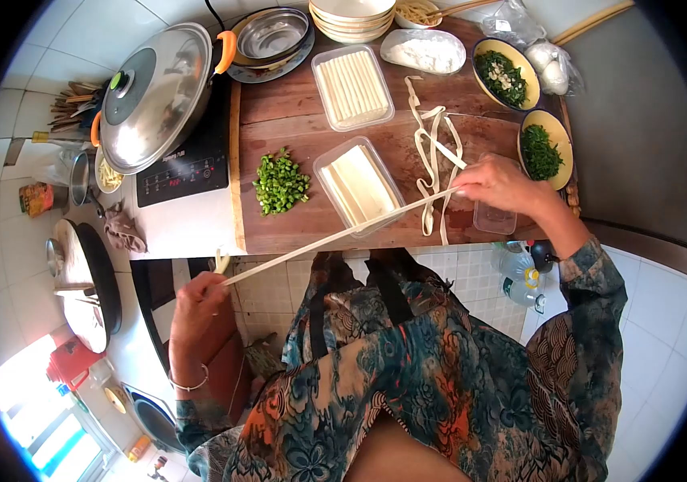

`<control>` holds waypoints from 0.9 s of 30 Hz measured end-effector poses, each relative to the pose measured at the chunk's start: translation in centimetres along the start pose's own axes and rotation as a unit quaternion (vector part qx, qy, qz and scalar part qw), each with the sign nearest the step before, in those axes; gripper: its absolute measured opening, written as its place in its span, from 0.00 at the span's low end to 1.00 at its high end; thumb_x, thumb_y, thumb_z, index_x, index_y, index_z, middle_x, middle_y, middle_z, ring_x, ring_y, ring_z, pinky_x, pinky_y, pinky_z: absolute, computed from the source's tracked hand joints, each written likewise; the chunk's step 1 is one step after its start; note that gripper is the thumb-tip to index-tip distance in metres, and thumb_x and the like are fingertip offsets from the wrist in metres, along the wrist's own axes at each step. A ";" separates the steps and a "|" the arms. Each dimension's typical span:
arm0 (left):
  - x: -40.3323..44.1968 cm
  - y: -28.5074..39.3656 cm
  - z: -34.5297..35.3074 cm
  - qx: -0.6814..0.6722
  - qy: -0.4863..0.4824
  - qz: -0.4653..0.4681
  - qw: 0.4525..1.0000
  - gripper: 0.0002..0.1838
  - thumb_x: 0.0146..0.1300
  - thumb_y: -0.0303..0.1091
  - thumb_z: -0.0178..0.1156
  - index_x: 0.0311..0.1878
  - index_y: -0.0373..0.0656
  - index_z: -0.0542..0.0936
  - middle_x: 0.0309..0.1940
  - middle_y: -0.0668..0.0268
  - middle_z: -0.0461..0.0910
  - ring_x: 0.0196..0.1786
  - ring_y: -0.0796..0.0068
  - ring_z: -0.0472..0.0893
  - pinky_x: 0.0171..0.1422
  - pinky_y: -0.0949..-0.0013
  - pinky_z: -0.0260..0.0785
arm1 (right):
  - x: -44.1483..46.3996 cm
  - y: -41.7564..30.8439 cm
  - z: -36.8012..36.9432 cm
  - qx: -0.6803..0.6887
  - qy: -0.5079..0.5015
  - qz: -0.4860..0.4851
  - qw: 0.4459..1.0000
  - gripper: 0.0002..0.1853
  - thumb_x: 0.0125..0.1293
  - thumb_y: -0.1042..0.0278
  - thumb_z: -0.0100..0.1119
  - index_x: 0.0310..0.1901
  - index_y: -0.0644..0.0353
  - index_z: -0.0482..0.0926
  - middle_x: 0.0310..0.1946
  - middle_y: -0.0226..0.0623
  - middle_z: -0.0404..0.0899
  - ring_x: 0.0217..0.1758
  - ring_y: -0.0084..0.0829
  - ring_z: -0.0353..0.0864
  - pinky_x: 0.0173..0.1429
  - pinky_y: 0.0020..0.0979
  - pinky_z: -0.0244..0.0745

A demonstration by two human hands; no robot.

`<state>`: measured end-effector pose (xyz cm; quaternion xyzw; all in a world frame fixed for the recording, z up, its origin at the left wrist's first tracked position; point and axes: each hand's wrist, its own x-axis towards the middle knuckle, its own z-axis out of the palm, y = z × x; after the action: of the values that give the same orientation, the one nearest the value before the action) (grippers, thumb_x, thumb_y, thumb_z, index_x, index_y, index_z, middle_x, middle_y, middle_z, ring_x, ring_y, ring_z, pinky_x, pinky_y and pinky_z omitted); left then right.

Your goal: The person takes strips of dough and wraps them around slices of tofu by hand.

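Noodle: one long strip (339, 236), pulled pretty straight between both hands, crossing over the near end of the lower tub (357, 181) of flat dough
Left hand (200, 299): fingers pinched on the strip, out past the front edge of the wooden board (269, 120)
Right hand (492, 183): also pinching it, over the board right next to some loose noodles (433, 165)
Veg: chopped green bits (280, 183) just left of that tub
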<state>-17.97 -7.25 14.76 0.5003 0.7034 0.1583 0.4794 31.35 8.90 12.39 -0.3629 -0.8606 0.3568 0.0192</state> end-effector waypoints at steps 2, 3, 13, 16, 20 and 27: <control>-0.1 -1.3 -1.4 -0.001 0.026 -0.036 0.999 0.06 0.59 0.28 0.57 0.37 0.37 0.79 0.19 0.75 0.69 0.22 0.89 0.66 0.23 0.82 0.58 | -0.8 0.3 -1.5 0.040 -0.022 0.098 0.994 0.09 0.60 0.69 0.54 0.38 0.63 0.80 0.25 0.38 0.80 0.25 0.32 0.77 0.32 0.30 0.72; -0.1 -1.8 -2.1 0.020 0.039 -0.024 0.999 0.06 0.59 0.28 0.56 0.36 0.37 0.79 0.18 0.76 0.69 0.21 0.90 0.65 0.23 0.82 0.58 | -1.2 0.3 -2.3 0.069 -0.032 0.158 0.984 0.10 0.59 0.69 0.54 0.38 0.63 0.80 0.25 0.37 0.79 0.23 0.29 0.76 0.31 0.29 0.71; -0.5 -7.4 -6.0 0.017 0.099 -0.062 0.993 0.07 0.56 0.28 0.55 0.32 0.36 0.79 0.18 0.73 0.72 0.19 0.88 0.68 0.22 0.80 0.61 | -4.2 4.8 -4.1 0.087 -0.018 0.268 0.959 0.11 0.60 0.65 0.55 0.37 0.64 0.80 0.20 0.34 0.77 0.20 0.24 0.75 0.28 0.27 0.71; -0.4 -8.6 -5.9 0.036 0.100 -0.067 0.992 0.07 0.57 0.29 0.56 0.31 0.36 0.79 0.18 0.72 0.72 0.19 0.87 0.68 0.22 0.80 0.61 | -4.5 6.2 -3.3 0.085 -0.005 0.292 0.953 0.11 0.59 0.65 0.55 0.36 0.64 0.80 0.19 0.33 0.77 0.20 0.24 0.75 0.27 0.27 0.70; -0.5 -7.0 -4.8 0.037 0.097 -0.047 0.993 0.07 0.57 0.30 0.57 0.32 0.36 0.79 0.18 0.71 0.73 0.19 0.87 0.68 0.21 0.80 0.61 | -4.3 5.5 -3.0 0.079 0.016 0.320 0.944 0.10 0.59 0.65 0.56 0.35 0.64 0.80 0.19 0.33 0.77 0.19 0.24 0.75 0.27 0.26 0.70; -0.8 -9.1 -7.5 0.048 0.146 -0.061 0.986 0.08 0.59 0.32 0.57 0.33 0.37 0.78 0.19 0.70 0.73 0.19 0.85 0.69 0.22 0.80 0.62 | -6.8 7.4 -4.2 0.071 0.023 0.274 0.959 0.09 0.58 0.67 0.57 0.35 0.64 0.80 0.21 0.33 0.78 0.20 0.22 0.74 0.27 0.26 0.69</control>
<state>-29.22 -10.07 12.43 0.4502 0.8022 0.1658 0.3554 42.11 10.69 12.40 -0.5904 -0.7001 0.4001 -0.0340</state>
